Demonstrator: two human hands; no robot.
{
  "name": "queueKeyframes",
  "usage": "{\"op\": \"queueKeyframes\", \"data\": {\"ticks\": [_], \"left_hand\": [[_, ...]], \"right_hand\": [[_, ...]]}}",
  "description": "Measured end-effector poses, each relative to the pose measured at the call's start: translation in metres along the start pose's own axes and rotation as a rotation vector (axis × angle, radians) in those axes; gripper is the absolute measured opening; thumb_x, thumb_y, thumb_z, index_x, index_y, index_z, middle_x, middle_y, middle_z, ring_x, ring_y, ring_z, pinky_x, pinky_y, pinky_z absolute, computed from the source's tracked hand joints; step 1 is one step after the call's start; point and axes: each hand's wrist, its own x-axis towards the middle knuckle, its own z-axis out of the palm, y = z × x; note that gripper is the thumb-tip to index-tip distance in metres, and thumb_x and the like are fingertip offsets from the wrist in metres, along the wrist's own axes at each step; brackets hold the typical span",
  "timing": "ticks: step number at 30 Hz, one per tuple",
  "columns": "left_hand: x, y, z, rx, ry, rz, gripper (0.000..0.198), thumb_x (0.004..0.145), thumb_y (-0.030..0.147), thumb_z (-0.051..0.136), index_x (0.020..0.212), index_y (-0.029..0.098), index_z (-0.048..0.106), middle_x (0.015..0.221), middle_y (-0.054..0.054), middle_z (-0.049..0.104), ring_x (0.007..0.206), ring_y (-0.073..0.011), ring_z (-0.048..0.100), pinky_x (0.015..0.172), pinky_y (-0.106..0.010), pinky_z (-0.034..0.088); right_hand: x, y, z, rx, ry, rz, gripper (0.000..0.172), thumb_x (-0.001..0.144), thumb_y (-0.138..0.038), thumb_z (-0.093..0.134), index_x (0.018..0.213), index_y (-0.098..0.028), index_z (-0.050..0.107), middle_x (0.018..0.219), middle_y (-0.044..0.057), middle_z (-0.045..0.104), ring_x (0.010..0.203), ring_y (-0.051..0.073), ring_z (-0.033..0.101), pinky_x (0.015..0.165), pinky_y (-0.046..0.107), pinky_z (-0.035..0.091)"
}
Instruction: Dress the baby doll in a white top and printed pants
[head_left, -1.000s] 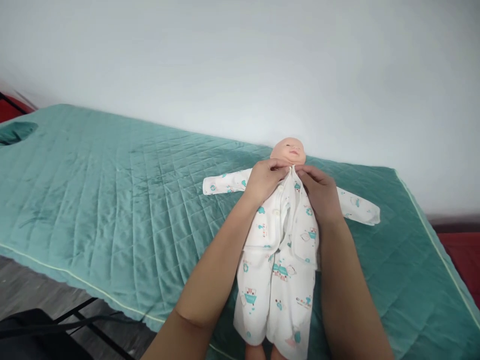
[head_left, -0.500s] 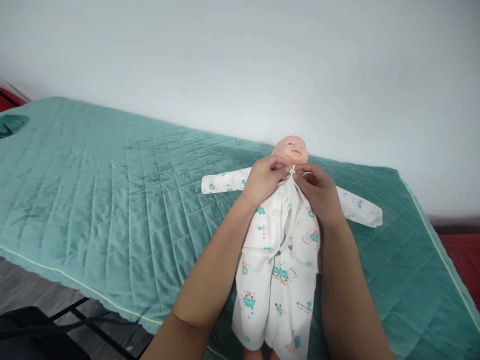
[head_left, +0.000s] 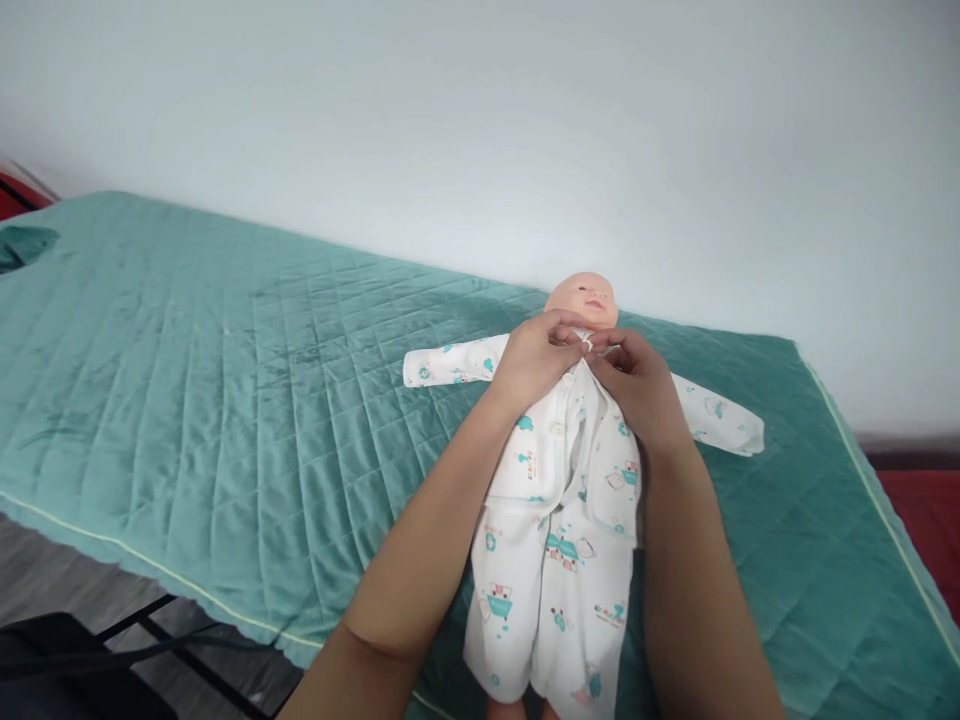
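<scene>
A baby doll (head_left: 576, 295) lies on its back, dressed in a white printed baby jacket (head_left: 534, 455) and matching trousers (head_left: 559, 590). Just under the doll's chin, my left hand (head_left: 536, 358) pinches one front edge of the jacket at the collar. Facing it, my right hand (head_left: 634, 375) grips the other edge, and the fingertips of both hands meet there. Whether the top fastener is joined is hidden by my fingers. Below them the jacket front gapes, with a button (head_left: 559, 430) showing on its left edge. Both sleeves stretch out sideways.
The doll rests on a green quilted cover (head_left: 225, 400) spread over a bed or table against a white wall (head_left: 450, 130). Something red (head_left: 919, 520) stands beyond the right edge. At the lower left are a dark object (head_left: 67, 670) and black metal bars (head_left: 202, 665).
My left hand has shifted slightly right and my fingertips have drawn a little lower and closer together at the collar. The doll and its clothes lie almost as before.
</scene>
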Motion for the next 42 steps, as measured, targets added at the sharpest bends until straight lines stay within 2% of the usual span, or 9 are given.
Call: {"op": "queueKeyframes", "data": {"ticks": [11, 18, 22, 28, 36, 42], "left_hand": [[-0.0002, -0.0014, -0.0009, 0.013, -0.014, -0.002, 0.037, 0.075, 0.01, 0.067, 0.11, 0.02, 0.067, 0.084, 0.0, 0.066, 0.072, -0.0104, 0.059, 0.067, -0.022, 0.045], [0.0002, 0.0002, -0.0012, 0.117, -0.012, 0.034, 0.028, 0.074, 0.005, 0.061, 0.097, 0.019, 0.067, 0.087, 0.0, 0.066, 0.072, -0.01, 0.058, 0.071, -0.023, 0.045], [0.002, -0.0033, -0.0011, 0.062, -0.011, 0.054, 0.023, 0.073, 0.006, 0.064, 0.093, 0.018, 0.064, 0.089, 0.0, 0.065, 0.076, -0.0103, 0.059, 0.073, -0.023, 0.046], [0.0029, -0.0051, -0.0015, 0.037, -0.004, 0.08, 0.018, 0.073, 0.006, 0.064, 0.087, 0.017, 0.062, 0.089, -0.001, 0.065, 0.082, -0.0106, 0.06, 0.08, -0.024, 0.047], [0.0008, 0.0004, -0.0007, 0.084, -0.004, -0.016, 0.014, 0.076, 0.011, 0.063, 0.087, 0.015, 0.071, 0.087, -0.002, 0.072, 0.074, -0.0109, 0.061, 0.068, -0.022, 0.045], [-0.0001, 0.0025, -0.0021, 0.11, 0.011, -0.039, 0.019, 0.078, 0.015, 0.064, 0.092, 0.016, 0.078, 0.091, -0.004, 0.077, 0.076, -0.0136, 0.066, 0.07, -0.024, 0.048]], "right_hand": [[0.0022, 0.0037, 0.001, 0.063, -0.014, -0.004, 0.021, 0.08, -0.032, 0.071, 0.099, -0.023, 0.067, 0.079, -0.002, 0.058, 0.062, 0.01, 0.045, 0.056, 0.026, 0.034], [0.0017, 0.0038, 0.0023, 0.128, 0.025, 0.027, 0.022, 0.076, -0.031, 0.075, 0.095, -0.021, 0.069, 0.084, -0.001, 0.063, 0.066, 0.011, 0.051, 0.06, 0.026, 0.039], [0.0029, 0.0033, 0.0035, 0.131, 0.104, 0.031, 0.019, 0.074, -0.03, 0.075, 0.089, -0.02, 0.07, 0.079, -0.001, 0.064, 0.067, 0.012, 0.054, 0.062, 0.026, 0.041], [0.0024, 0.0002, 0.0064, 0.066, 0.212, 0.053, 0.009, 0.075, -0.028, 0.07, 0.074, -0.019, 0.066, 0.061, -0.004, 0.056, 0.058, 0.011, 0.048, 0.057, 0.026, 0.038], [0.0003, 0.0041, 0.0061, -0.023, 0.199, -0.076, 0.006, 0.077, -0.023, 0.066, 0.072, -0.02, 0.066, 0.069, -0.002, 0.063, 0.065, 0.013, 0.053, 0.063, 0.027, 0.041], [0.0, 0.0075, 0.0043, -0.1, 0.182, -0.202, 0.009, 0.078, -0.021, 0.064, 0.07, -0.02, 0.067, 0.073, -0.002, 0.062, 0.069, 0.014, 0.054, 0.068, 0.029, 0.041]]}}
